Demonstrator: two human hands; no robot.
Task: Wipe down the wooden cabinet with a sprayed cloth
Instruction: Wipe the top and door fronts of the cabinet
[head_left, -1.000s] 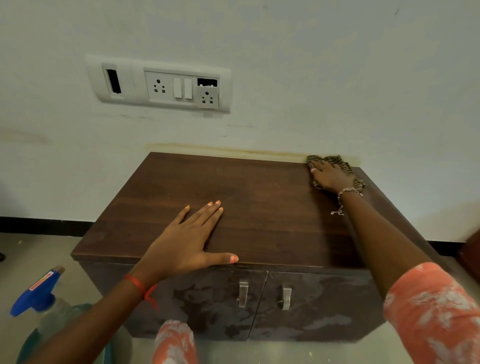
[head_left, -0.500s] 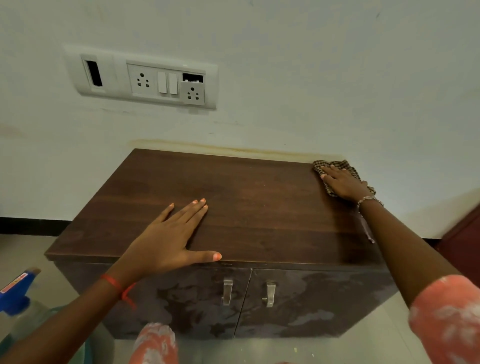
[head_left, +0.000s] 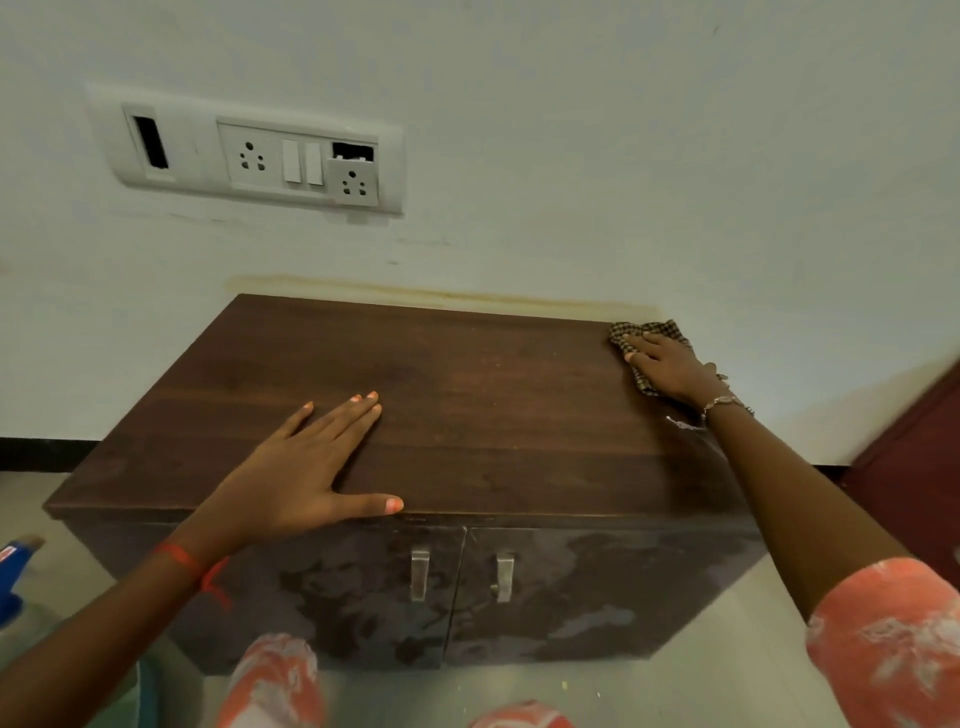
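Observation:
A low dark wooden cabinet (head_left: 467, 395) stands against a white wall, with two doors and metal handles at its front. My left hand (head_left: 296, 478) lies flat on the cabinet top near the front edge, fingers straight and spread. My right hand (head_left: 670, 366) presses a brown checked cloth (head_left: 652, 332) onto the top at its far right corner, by the wall. The fingers lie fairly straight over the cloth, and most of the cloth is hidden under the palm.
A white socket and switch panel (head_left: 249, 156) is on the wall above the cabinet. A blue spray bottle head (head_left: 13, 566) shows at the left edge, on the floor side. A dark red door or panel (head_left: 919, 457) stands at the right.
My right hand has slid the cloth along the right end of the cabinet top, staying near the back corner. The left hand has stayed flat in place. The view has shifted a little.

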